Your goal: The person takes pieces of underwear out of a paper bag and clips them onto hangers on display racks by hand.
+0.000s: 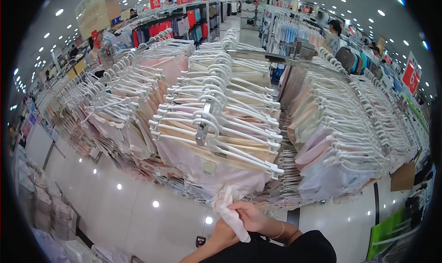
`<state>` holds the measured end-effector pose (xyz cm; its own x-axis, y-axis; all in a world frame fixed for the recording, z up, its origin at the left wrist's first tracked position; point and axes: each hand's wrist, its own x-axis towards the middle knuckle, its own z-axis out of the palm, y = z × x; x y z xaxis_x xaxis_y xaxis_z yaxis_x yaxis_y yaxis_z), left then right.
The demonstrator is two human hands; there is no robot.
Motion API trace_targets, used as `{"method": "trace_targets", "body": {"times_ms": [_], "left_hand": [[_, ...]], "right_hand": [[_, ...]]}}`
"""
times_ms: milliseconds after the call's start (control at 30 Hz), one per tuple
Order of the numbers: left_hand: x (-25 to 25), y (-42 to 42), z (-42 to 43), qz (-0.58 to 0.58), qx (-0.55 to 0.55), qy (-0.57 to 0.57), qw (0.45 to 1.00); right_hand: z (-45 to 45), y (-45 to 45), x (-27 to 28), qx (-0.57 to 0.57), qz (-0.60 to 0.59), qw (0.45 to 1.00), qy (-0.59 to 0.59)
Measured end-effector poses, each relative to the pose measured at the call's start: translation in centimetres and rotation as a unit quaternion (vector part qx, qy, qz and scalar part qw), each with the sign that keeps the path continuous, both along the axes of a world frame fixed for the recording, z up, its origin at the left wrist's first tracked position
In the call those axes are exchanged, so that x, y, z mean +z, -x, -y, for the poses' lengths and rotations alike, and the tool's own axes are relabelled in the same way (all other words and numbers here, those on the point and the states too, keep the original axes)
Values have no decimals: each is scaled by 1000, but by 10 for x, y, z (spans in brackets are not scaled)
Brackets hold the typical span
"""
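Note:
A white, soft garment is bunched between my hands in front of the middle rack. My left hand is closed around its lower part, with the fingers partly hidden behind the cloth. Closed on the same cloth from the other side is my right hand, with a thin bracelet on its wrist. Just beyond them hangs a pale lilac garment with a small tag, clipped to a white hanger. The held garment's top end lies close against it; I cannot tell whether they touch.
White hangers with pale garments crowd a metal rail ahead. More racks stand left and right. Stacked clothes sit at lower left, a green panel at lower right. A person is farther back.

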<state>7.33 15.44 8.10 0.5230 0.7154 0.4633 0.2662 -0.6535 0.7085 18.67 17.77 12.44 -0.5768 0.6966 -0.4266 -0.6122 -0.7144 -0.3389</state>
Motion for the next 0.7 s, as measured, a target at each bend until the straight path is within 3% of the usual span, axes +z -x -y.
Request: {"method": "trace_targets", "body": {"times_ms": [67,200,233,267,333,400,467,500,633,700], "left_hand": [[-7,-3,-10,48,-22,-26,998],[-19,7,-16,30,-15,43,998],[-22,12,-16,10,-7,73,997],[-28,19,-13,-13,1,103,995],[-34,32,-14,-63,16,144,987],[-37,45,-17,-110,36,170,979],[-42,53,-18,-86,74,186,976],[-41,51,-19,19,111,212,971],[-18,71,-35,19,76,63,995],[-15,82,-40,-6,19,52,998]], "right_hand": [[-8,7,-10,25,-19,999,5],[-12,11,-7,194,-94,950,-225],[-16,4,7,205,44,881,-424],[-13,2,9,208,136,840,-483],[-9,0,9,206,314,722,-580],[-11,-1,6,92,429,618,-653],[-16,3,5,13,526,507,-682],[-17,4,1,37,555,494,-668],[-17,16,-13,64,599,510,-614],[-17,29,-19,52,570,630,-524]]}}
